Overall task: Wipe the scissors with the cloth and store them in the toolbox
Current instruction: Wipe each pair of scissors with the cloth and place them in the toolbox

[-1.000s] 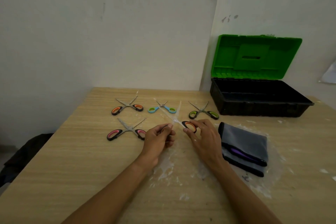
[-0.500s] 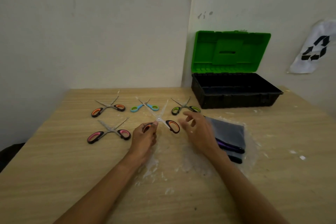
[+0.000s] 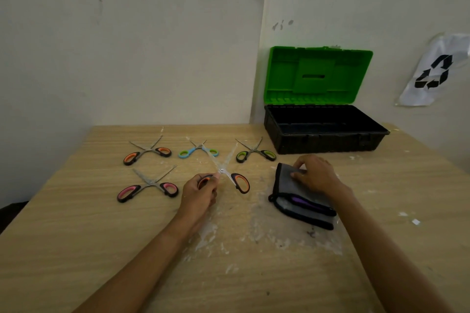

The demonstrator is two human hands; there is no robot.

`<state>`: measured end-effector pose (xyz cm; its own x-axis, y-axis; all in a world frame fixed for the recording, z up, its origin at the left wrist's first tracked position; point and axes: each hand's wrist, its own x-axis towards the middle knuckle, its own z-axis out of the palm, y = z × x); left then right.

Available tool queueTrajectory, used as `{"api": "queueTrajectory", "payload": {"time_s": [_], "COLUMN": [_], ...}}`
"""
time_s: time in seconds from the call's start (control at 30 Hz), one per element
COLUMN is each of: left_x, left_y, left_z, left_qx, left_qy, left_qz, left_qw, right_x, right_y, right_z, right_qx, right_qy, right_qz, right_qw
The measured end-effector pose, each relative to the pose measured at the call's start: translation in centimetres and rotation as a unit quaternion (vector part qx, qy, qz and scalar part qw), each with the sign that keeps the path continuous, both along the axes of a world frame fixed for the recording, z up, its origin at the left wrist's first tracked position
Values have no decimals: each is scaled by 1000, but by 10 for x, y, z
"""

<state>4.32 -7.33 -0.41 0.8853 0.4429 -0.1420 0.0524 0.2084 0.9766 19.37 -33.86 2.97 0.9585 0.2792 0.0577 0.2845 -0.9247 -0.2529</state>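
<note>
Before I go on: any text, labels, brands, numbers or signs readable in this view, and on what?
No readable words, brands or numbers anywhere.
Recycling symbol, three black chasing arrows, no lettering: on the white sheet on the right wall.
Toolbox, its green lid, cloth and the scissors in the left hand: no legible marking.

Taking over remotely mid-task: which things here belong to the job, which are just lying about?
Job: scissors in left hand, left hand, right hand on cloth, toolbox, four other scissors on table.
Lying about: recycling sign.
</note>
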Motion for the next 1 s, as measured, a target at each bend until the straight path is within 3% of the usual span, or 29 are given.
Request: {"api": "queueTrajectory", "payload": {"time_s": [0.13, 0.37, 0.73, 0.83, 0.9, 1.0], "left_x": [-4, -12, -17, -17, -17, -17], "left_y": [-1, 0, 23, 27, 29, 30], "left_z": [3, 12, 7, 7, 6, 7], "left_qx": [-24, -189, -194, -191, -191, -190], "left_qy": [-15, -85, -102, -98, -97, -101], "left_qz": [-2, -46, -66, -63, -58, -61], "left_qw": [1000, 977, 973, 975, 975, 975], "right_x": [-10, -36, -53, -59, -63, -70], "right_y": [3, 27, 52, 55, 53, 52], "right_z": [10, 37, 47, 53, 58, 67], "right_qx": [75, 148, 195, 177, 164, 225], "right_qy": [-21, -35, 46, 127, 130, 146], "right_qz": [48, 167, 200, 252, 281, 304], "right_qw": [996, 974, 959, 943, 937, 914]}}
